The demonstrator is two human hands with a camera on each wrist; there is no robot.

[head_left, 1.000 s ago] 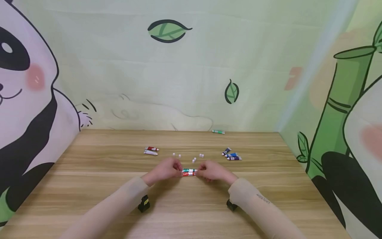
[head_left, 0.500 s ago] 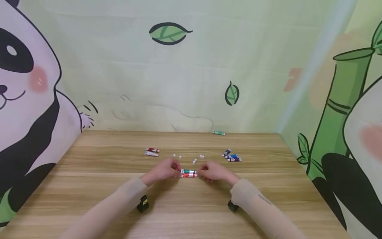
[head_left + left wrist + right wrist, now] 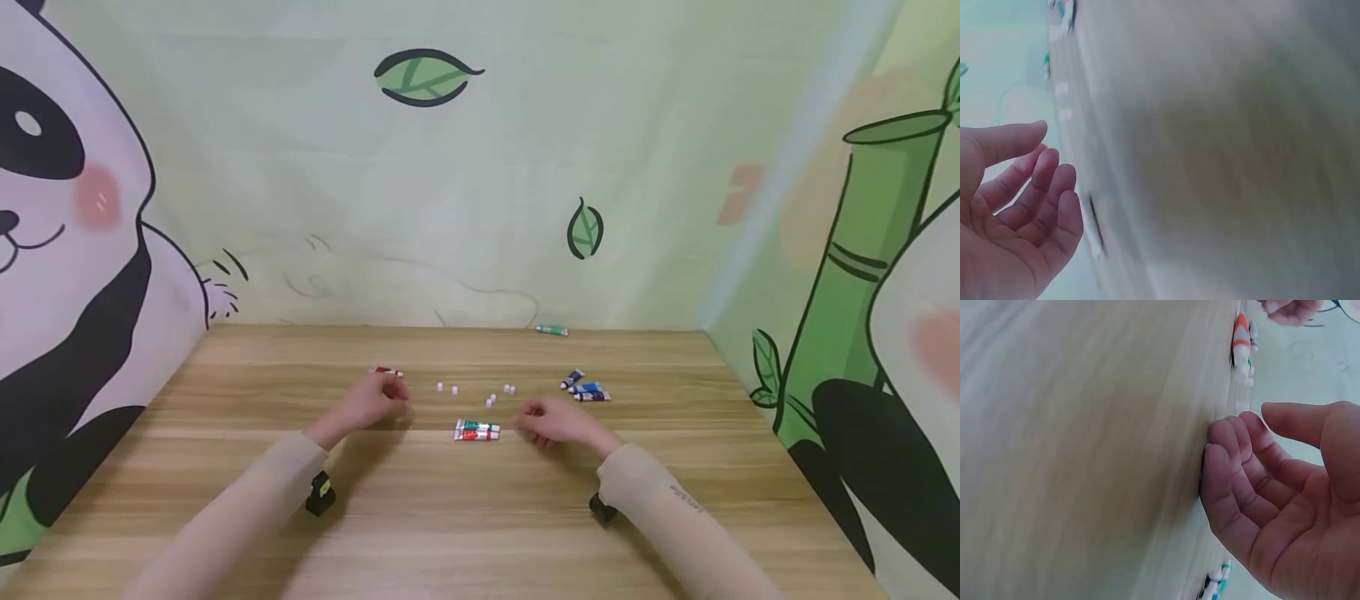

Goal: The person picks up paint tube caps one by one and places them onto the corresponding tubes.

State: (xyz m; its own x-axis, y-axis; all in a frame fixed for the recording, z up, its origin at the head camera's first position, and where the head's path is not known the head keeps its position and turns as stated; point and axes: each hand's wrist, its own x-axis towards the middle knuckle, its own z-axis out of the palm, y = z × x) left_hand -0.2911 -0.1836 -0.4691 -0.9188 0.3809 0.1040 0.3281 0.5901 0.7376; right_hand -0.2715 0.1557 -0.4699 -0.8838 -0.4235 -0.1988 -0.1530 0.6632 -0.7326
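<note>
A green paint tube (image 3: 480, 426) and an orange-red paint tube (image 3: 478, 436) lie side by side in the middle of the wooden table, caps pointing right. Left of them hovers my left hand (image 3: 367, 402), loosely curled with nothing held, close to a dark red paint tube (image 3: 388, 372) that it partly covers. A whitish tube (image 3: 1095, 234) shows blurred beyond the fingers in the left wrist view. My right hand (image 3: 558, 421) is just right of the pair, fingers loosely bent and holding nothing; in the right wrist view its fingertips are close to the tabletop.
Several small white pieces (image 3: 492, 400) are scattered behind the pair. A blue paint tube (image 3: 587, 387), a purple one (image 3: 592, 397) and a dark one (image 3: 572, 379) lie at the right. Another green tube (image 3: 552, 331) lies at the back edge, against the panda-printed backdrop (image 3: 480, 208).
Both hands have let go of the paired green and orange-red tubes. The left hand has moved left and back, over the white tube; the right has shifted slightly right. The pair stays in place.
</note>
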